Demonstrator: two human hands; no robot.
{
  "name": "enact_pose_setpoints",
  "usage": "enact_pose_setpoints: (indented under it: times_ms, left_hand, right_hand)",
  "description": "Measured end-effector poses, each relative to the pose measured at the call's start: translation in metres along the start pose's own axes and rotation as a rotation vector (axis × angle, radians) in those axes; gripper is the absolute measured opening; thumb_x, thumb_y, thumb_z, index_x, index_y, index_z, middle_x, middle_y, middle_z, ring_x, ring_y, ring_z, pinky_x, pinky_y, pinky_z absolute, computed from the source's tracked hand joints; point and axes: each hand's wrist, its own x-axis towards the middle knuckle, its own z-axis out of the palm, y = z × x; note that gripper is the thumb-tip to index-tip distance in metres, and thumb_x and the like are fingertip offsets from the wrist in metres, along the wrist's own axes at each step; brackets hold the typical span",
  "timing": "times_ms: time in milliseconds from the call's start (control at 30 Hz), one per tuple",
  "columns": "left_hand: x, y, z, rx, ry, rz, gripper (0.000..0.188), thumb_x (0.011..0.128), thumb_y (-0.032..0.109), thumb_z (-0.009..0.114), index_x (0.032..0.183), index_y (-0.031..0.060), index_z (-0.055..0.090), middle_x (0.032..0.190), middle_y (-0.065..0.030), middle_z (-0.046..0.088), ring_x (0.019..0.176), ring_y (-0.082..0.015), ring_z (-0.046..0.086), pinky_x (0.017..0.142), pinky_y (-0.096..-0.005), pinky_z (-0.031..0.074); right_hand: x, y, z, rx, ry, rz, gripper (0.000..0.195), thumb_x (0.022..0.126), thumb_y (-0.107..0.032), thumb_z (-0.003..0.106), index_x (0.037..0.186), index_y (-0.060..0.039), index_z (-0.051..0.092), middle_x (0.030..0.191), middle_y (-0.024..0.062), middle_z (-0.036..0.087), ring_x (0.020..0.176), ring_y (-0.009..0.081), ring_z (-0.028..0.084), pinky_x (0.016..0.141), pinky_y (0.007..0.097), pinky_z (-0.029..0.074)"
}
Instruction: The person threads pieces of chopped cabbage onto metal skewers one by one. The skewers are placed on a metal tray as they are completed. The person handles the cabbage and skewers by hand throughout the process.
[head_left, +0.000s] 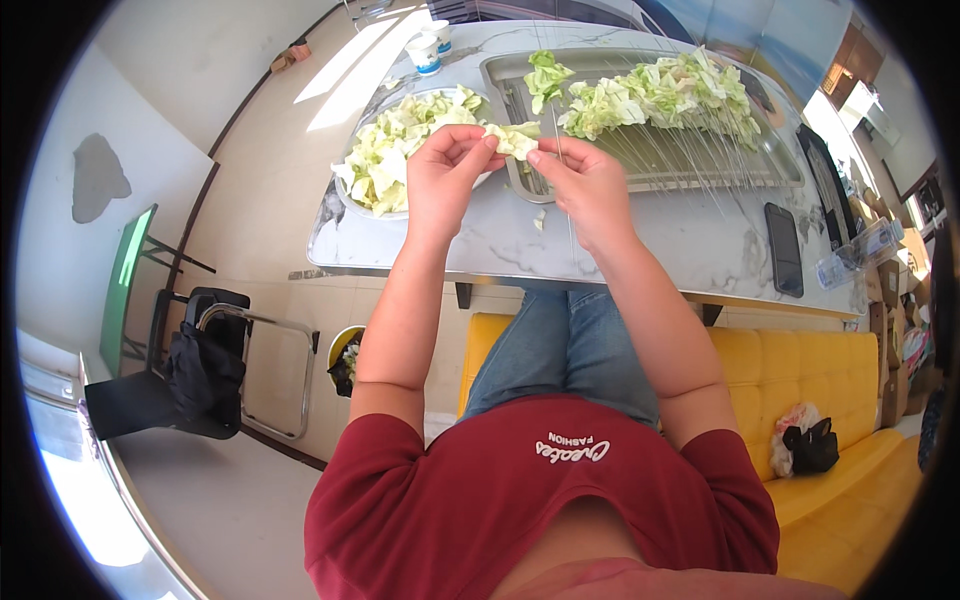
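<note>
A pale green cabbage leaf piece (513, 140) is pinched between the fingertips of my left hand (448, 180) and my right hand (592, 184). A thin metal skewer (556, 129) runs past the fingers of my right hand, its lower end over the table edge. Bunched leaves (547, 79) are threaded near its upper end. Under and left of my left hand, a round bowl (346, 196) is heaped with torn leaves (390, 150). Beyond my right hand, a metal tray (652, 180) bears several skewers loaded with leaves (667, 94).
On the marbled table (510, 240) stand paper cups (424, 56) at the far left. A smartphone (784, 249) and a clear plastic bottle (859, 253) are at the right. A yellow bench (787, 367), a folding chair (277, 375) and a waste bin (335, 352) are below.
</note>
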Motion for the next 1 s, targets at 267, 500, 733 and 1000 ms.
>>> enact_pose_setpoints:
  times_ms: [267,500,733,1000]
  left_hand:
    - [0.059,-0.013,-0.055,0.069,0.237,0.057,0.017,0.087,0.008,0.065,0.099,-0.0035,0.064,0.099,-0.0123,0.067,0.089,-0.0160,0.064,0.084,-0.0264,0.052]
    - [0.048,-0.007,-0.062,0.483,0.162,-0.058,0.030,0.085,0.016,0.069,0.112,0.0022,0.067,0.098,-0.0079,0.069,0.090,-0.0128,0.061,0.078,-0.0260,0.047]
    - [-0.008,-0.015,0.000,-0.195,0.085,0.006,0.028,0.084,-0.001,0.068,0.111,-0.0006,0.060,0.094,-0.0098,0.067,0.086,-0.0134,0.064,0.077,-0.0248,0.052]
    - [-0.039,-0.007,0.029,0.598,0.039,0.662,0.030,0.076,-0.003,0.073,0.105,0.0030,0.068,0.098,-0.0099,0.067,0.083,-0.0168,0.066,0.074,-0.0263,0.054]
  right_hand:
    - [0.090,0.033,0.035,-0.041,0.072,-0.150,0.024,0.084,-0.015,0.071,0.101,0.0016,0.067,0.085,0.0001,0.065,0.051,0.0000,0.037,0.044,0.0208,0.028]
    - [0.079,0.028,0.034,0.068,0.048,-0.027,0.024,0.082,-0.012,0.071,0.100,0.0028,0.067,0.085,0.0041,0.066,0.070,0.0069,0.054,0.060,0.0218,0.041]
    - [0.009,0.008,0.021,0.221,-0.047,0.051,0.019,0.084,-0.011,0.070,0.097,0.0013,0.064,0.073,-0.0020,0.060,0.051,0.0007,0.036,0.044,0.0197,0.025]
    - [-0.030,-0.001,-0.004,0.375,-0.001,0.064,0.014,0.084,-0.010,0.071,0.091,-0.0011,0.062,0.074,-0.0008,0.061,0.050,0.0006,0.037,0.043,0.0193,0.025]
